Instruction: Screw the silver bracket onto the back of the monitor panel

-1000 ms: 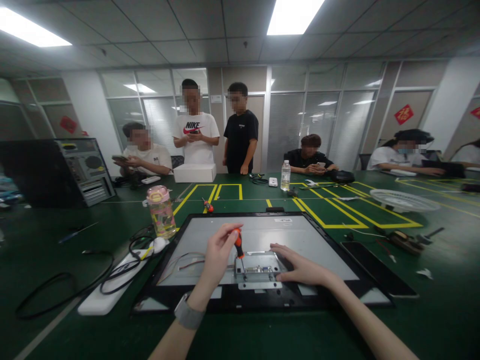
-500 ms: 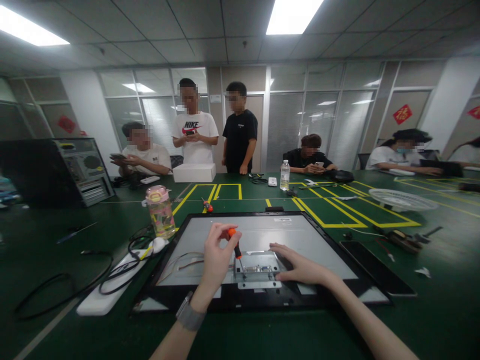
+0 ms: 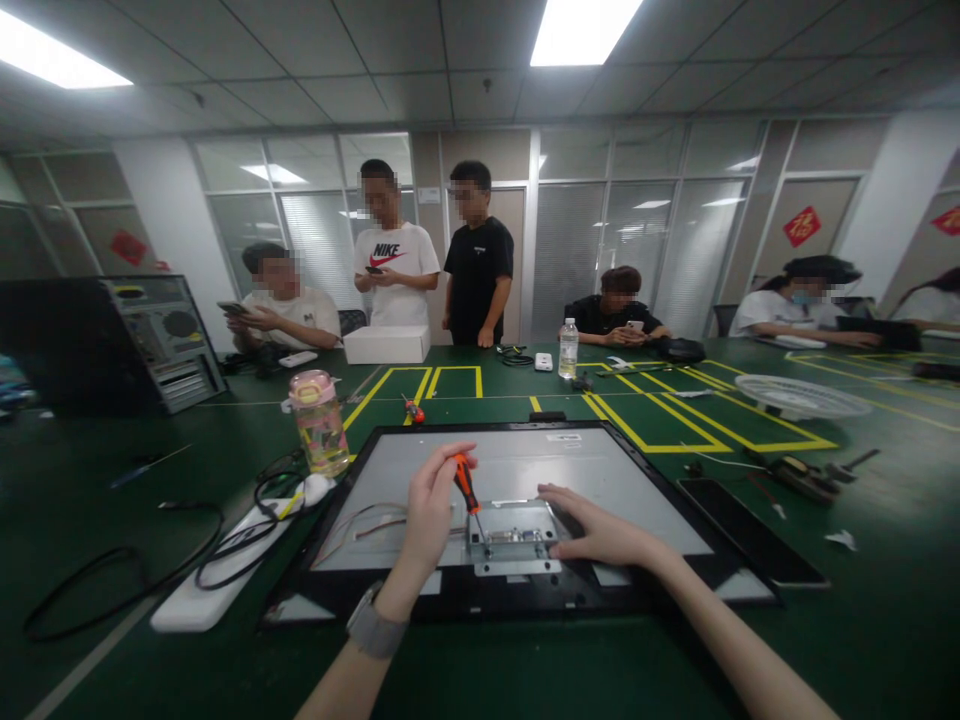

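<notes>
In front of me lies a flat display panel (image 3: 622,470), its grey back up and its edge black. A metal bracket (image 3: 517,567) with connectors and screw holes sits near its front middle. My left hand (image 3: 431,510), with a grey watch on the wrist, has an orange and black screwdriver (image 3: 466,484) between thumb and fingers. The screwdriver leans, its tip down at the bracket's left front. My right hand (image 3: 604,525) grips the bracket's right side, thumb at the near corner and fingers at the far one. Thin wires (image 3: 375,527) run to the bracket from the left.
Left of the panel are a pink-lidded bottle (image 3: 319,425), a white power strip (image 3: 202,590) with black cables, and a computer case (image 3: 112,345). A black phone-like slab (image 3: 750,530) lies to the right. Several people sit or stand across the green table (image 3: 480,665).
My left fingers have loosened and straightened around the screwdriver handle, so more of the handle shows. Its top has shifted slightly left. My right hand stays on the bracket.
</notes>
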The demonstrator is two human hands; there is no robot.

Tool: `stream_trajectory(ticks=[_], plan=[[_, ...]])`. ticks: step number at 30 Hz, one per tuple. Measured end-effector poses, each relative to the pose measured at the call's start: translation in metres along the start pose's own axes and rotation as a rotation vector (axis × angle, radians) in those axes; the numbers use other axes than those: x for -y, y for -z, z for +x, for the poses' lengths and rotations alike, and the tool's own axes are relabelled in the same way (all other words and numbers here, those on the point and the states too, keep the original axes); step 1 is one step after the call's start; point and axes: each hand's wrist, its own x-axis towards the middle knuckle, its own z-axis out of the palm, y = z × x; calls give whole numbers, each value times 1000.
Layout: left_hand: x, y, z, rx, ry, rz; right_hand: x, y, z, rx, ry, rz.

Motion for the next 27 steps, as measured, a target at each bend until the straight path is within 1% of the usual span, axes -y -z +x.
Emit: stream_trajectory(ticks=[4, 9, 15, 19, 25, 27], plan=[[-1, -1, 0, -24, -51, 51, -1, 0, 1, -9, 10, 0], [0, 0, -1, 4, 33, -59, 0, 0, 0, 1, -7, 4], [0, -1, 0, -16, -43, 70, 5, 1, -1, 5, -26, -4], [-1, -3, -1, -2, 19, -15, 6, 1, -1, 8, -34, -6], [-1, -2, 0, -13, -52, 54, 5, 1, -1, 5, -18, 7], [-1, -1, 0, -9, -29, 39, 4, 1, -1, 2, -15, 11]])
